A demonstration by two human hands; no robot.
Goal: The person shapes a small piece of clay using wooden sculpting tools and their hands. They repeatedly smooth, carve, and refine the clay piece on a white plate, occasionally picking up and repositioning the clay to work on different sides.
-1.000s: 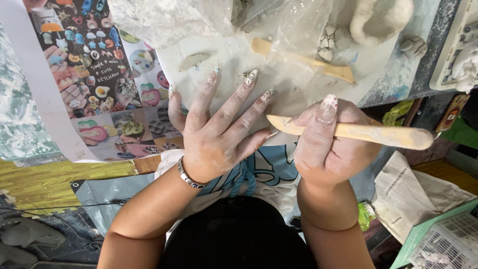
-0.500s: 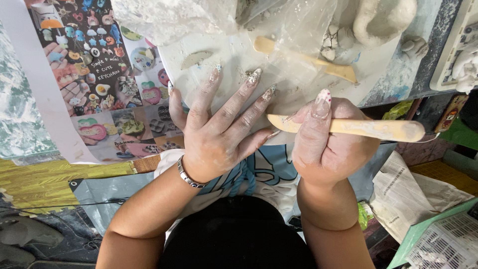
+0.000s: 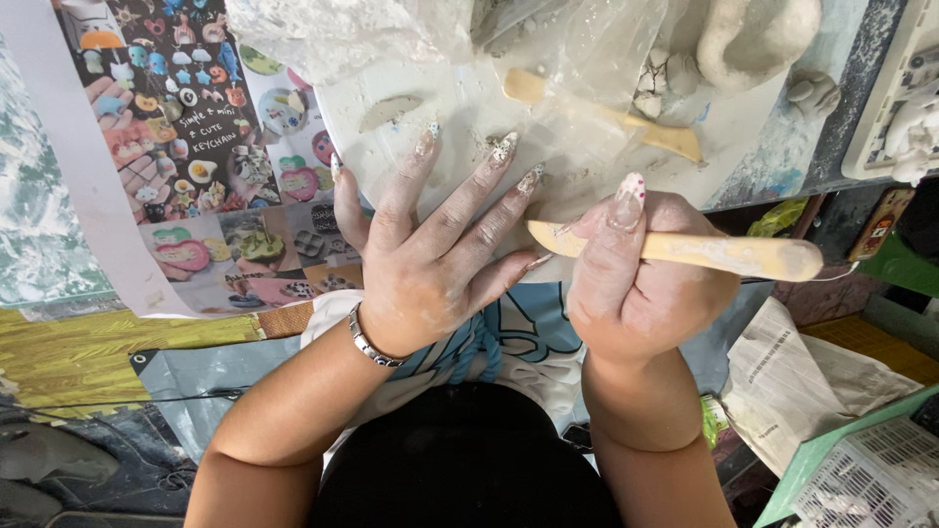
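Note:
My left hand is spread flat with fingers apart, dusted with clay, a silver bracelet on the wrist. My right hand grips a wooden modelling tool held level, its pointed tip touching the little finger side of my left hand. Both hands hover at the near edge of a round white clay-smeared board. A second wooden tool lies on the board under clear plastic wrap. A small flat piece of clay rests on the board beyond my left fingers.
A pale clay figure stands at the back right of the board. A colourful printed sheet lies to the left. Crumpled paper and a white plastic basket sit at the lower right, a white tray at the far right.
Both hands have stayed almost still; the wooden tool has shifted slightly to the left, its tip closer against my left hand.

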